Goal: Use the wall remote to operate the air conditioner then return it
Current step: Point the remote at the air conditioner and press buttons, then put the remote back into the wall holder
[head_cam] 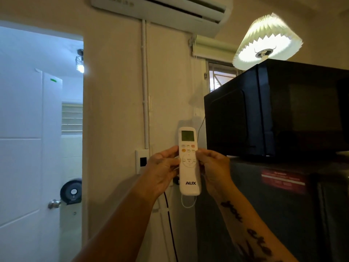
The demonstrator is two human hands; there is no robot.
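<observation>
A white remote (189, 174) marked AUX stands upright in front of the cream wall, its small screen at the top and a thin white cord loop hanging from its base. My left hand (162, 170) grips its left edge and my right hand (214, 167) grips its right edge, thumbs on the button area. The white air conditioner (166, 10) is mounted high on the wall above, its front flap showing a dark slot. Whether a wall holder sits behind the remote is hidden.
A black microwave (279, 110) sits on a dark fridge (273, 214) right of the remote. A wall socket plate (142, 160) and a black cable (171, 227) lie just left. A white pipe (145, 82) runs up the wall. A doorway with a white door (24, 148) opens at left; a lit pleated lamp (268, 40) hangs above the microwave.
</observation>
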